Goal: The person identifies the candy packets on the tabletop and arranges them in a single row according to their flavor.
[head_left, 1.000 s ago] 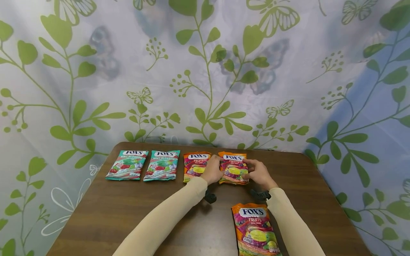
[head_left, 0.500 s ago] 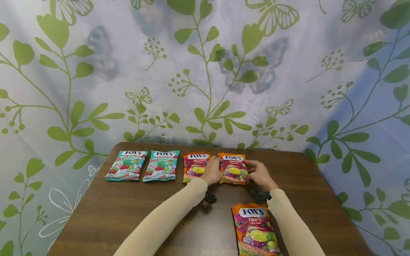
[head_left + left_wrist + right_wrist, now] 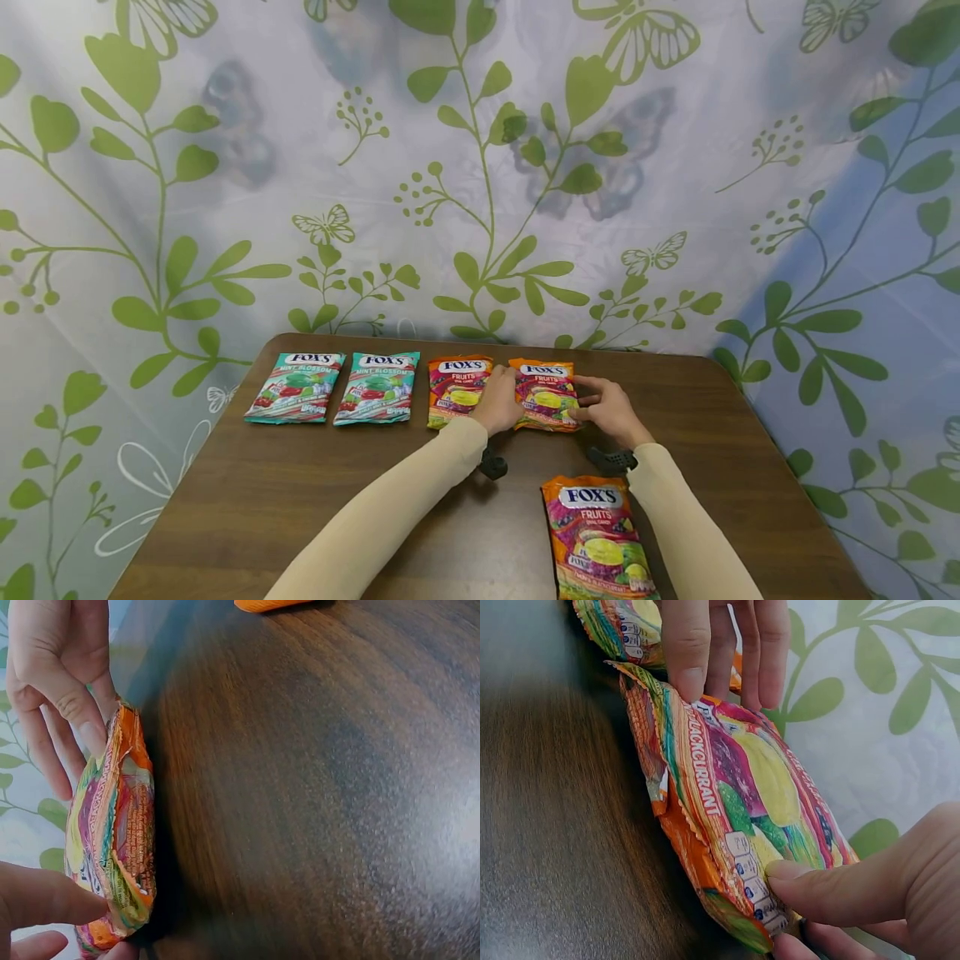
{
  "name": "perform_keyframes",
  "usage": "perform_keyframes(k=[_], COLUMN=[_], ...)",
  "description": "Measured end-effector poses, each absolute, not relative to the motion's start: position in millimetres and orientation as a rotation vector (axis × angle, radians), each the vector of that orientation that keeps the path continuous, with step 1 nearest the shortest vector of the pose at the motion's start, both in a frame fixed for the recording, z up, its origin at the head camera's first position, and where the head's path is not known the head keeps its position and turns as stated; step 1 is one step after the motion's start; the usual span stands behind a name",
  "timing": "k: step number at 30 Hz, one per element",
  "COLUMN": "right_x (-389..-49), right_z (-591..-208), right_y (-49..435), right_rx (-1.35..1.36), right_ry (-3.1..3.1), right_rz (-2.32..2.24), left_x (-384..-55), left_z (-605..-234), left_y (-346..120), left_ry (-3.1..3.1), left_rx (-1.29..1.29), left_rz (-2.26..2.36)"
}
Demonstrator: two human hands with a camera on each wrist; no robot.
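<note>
Between my two hands, at the back of the table, lies an orange and purple candy bag [image 3: 546, 392] marked Fox's Fruits. My left hand [image 3: 498, 402] pinches its left edge, and the wrist hides part of the neighbouring Fruits bag [image 3: 456, 385]. At the right edge, my right hand [image 3: 611, 410] grips the lower corner; the right wrist view shows its thumb [image 3: 802, 881] on the printed front and fingers underneath. From the left wrist, the held candy bag [image 3: 135, 832] appears edge-on, its crimped lower seam facing the camera.
Two teal Mint Blossom bags, the outer bag [image 3: 296, 387] and the inner bag [image 3: 378, 387], lie left in the same row. Another Fruits bag [image 3: 600, 537] lies at the front, beside the right forearm. A leaf-patterned curtain [image 3: 480, 167] hangs behind the brown table [image 3: 375, 500].
The held candy bag has shifted very slightly left between my hands. Both hands keep their hold, and the other bags stay where they were.
</note>
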State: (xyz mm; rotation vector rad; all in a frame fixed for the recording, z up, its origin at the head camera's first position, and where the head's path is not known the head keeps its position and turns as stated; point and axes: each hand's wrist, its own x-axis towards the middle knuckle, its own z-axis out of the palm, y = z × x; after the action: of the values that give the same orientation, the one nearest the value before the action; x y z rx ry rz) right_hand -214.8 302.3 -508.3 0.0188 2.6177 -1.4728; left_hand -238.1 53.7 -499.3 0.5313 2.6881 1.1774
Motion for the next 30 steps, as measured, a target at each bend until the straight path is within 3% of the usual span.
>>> perform_keyframes(k=[8,17,25,30], right_x=[-209,-191,-164,-146], right_z=[-504,-491,-484,-478], right_y=[306,315,330,339], right_rx=[0.027,-0.03,-0.091,-0.105], right_ry=[2.608,2.632,2.619,2.596], right_rz=[-1.487,-1.466,-1.33,-1.297], left_x=[-238,-256,-192,-174], left_z=[-500,-544,-471,-458], left_y=[54,56,39,33], left_ry=[2.697,2.733,2.46,2.34], left_rx=[0.521,0.674,0.741,0.739], left_rz=[1.178,1.268,1.404,1.394])
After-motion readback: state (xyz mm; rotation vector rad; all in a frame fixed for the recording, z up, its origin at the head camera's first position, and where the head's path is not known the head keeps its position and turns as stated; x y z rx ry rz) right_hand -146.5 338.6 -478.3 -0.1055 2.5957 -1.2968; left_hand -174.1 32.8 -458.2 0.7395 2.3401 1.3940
